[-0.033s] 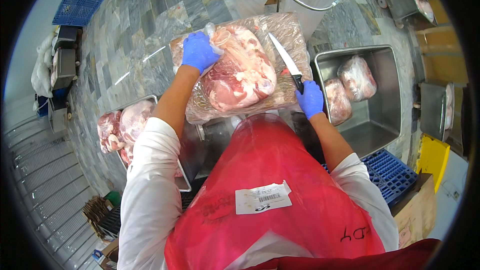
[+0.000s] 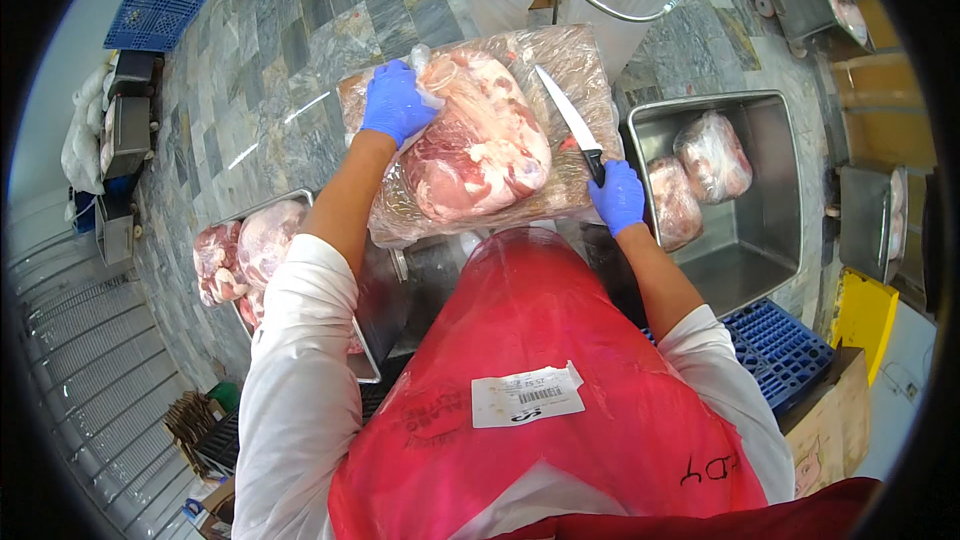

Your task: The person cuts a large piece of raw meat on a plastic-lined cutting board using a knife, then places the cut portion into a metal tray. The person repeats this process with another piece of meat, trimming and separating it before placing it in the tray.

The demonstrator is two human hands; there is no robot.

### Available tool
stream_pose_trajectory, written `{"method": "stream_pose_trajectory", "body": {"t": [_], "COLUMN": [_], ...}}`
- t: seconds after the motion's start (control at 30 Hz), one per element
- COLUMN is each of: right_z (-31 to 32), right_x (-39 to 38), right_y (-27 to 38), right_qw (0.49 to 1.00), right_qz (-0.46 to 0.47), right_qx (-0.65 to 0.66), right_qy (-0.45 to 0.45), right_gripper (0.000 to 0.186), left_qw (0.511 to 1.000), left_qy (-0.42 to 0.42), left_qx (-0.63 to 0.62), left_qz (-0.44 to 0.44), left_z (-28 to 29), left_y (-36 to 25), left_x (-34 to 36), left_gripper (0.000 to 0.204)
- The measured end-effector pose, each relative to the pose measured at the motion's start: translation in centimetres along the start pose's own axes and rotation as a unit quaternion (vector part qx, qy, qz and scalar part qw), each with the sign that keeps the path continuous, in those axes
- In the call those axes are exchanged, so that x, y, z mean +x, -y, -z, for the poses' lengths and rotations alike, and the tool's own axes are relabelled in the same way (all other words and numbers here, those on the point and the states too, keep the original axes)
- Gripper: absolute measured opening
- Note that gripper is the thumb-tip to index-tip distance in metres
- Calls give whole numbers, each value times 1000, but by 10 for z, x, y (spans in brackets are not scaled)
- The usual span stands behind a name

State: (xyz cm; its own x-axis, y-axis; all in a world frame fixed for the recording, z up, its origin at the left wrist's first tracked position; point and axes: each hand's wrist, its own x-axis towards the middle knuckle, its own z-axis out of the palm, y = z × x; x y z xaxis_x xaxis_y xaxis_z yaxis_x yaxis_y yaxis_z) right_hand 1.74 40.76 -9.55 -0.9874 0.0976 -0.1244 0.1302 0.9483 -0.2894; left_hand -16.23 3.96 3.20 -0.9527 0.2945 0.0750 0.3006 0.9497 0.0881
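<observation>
virtually nothing has moved: the left hand (image 2: 399,102) still grips clear plastic (image 2: 432,98) against the meat (image 2: 478,155) mid-way along the table (image 2: 585,62), the right hand (image 2: 617,196) the knife (image 2: 570,114) at its near right corner.

Your left hand (image 2: 400,105) on far left of meat (image 2: 478,155); right hand (image 2: 618,196) grips knife (image 2: 571,120), blade away from you. Bagged cuts (image 2: 713,155) in tub (image 2: 755,235), right.
</observation>
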Motion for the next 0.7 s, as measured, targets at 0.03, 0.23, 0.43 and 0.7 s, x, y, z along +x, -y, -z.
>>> {"method": "stream_pose_trajectory", "body": {"t": [0.03, 0.23, 0.43, 0.7], "right_z": [-3, 62, 195, 312], "right_x": [2, -13, -71, -92], "right_y": [0, -4, 12, 112], "right_qw": [1000, 972, 961, 979], "right_qz": [-21, -100, -32, 57], "right_qx": [12, 179, 248, 64], "right_qy": [16, 115, 122, 184], "right_gripper": [38, 40, 41, 37], "left_qw": [999, 969, 979, 979], "left_qy": [-12, 170, 97, 81], "left_qx": [-45, -152, -136, -160], "left_qz": [9, 94, 116, 98], "left_z": [-2, 3, 13, 17], "left_y": [0, 12, -5, -3], "left_x": [-2, 0, -20, -40], "left_gripper": [59, 64, 68, 67]}}
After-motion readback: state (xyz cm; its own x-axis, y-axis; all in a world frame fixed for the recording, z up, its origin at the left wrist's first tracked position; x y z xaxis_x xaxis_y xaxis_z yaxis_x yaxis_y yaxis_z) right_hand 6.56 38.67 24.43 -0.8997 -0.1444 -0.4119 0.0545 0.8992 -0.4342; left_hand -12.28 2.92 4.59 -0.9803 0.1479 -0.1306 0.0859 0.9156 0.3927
